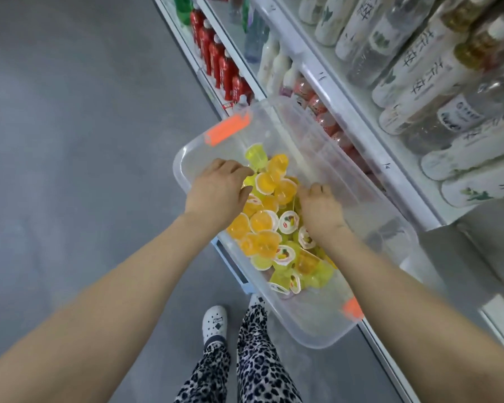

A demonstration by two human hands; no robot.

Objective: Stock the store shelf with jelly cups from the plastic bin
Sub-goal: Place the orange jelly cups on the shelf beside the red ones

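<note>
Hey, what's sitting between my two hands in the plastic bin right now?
Orange and yellow jelly cups, heaped in the clear plastic bin, fill the gap between the left hand and right hand. The head view shows this.

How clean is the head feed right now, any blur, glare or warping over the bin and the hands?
Head view: light is even and shadows are faint; wide-angle warp slants the shelf rail; the jelly cups, left hand and right hand are fairly sharp; the far wall of the clear bin looks hazy, with no hard glare; the upper-right bottles are soft.
</note>
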